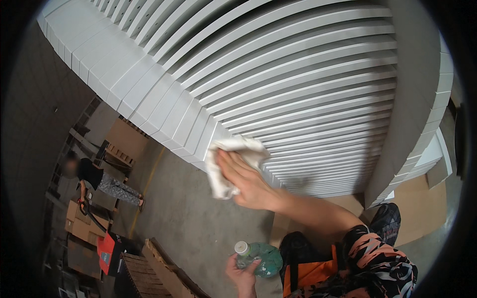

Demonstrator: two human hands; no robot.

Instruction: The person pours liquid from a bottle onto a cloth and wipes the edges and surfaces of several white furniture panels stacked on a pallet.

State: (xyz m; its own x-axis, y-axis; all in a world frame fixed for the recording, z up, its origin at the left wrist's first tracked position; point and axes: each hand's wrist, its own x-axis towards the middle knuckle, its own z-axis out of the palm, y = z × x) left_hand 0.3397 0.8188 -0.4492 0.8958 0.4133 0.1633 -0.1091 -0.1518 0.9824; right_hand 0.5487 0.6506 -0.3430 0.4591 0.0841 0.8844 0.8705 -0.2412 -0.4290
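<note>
White cloth (214, 175): located at the edge of a stack of white slatted panels (318, 94), beneath the right hand (248, 180). The right-hand fingers lie close together along the cloth, somewhat blurred; the thumb is hidden, so whether it pinches the fabric cannot be told. The flat hand presumably spreads pressure across the cloth and keeps skin off the white finish. The left hand (242, 272) holds a clear green-tinted bottle (268, 263) below and apart from the panels, thumb and fingers closed on its side near the white cap (242, 247); the fingers on the far side are hidden. The grip near the neck likely keeps the bottle upright and out of the right arm's way. Flattened cardboard (421, 211) lies on the floor beside the stack, probably to protect the panels' lower edges. Further left, well apart, a co-worker (97, 176) stands at the handle of a red-and-black pallet truck (106, 252), near cardboard boxes (84, 223); a yellow line (149, 180) marks the concrete floor (194, 218) alongside.
</note>
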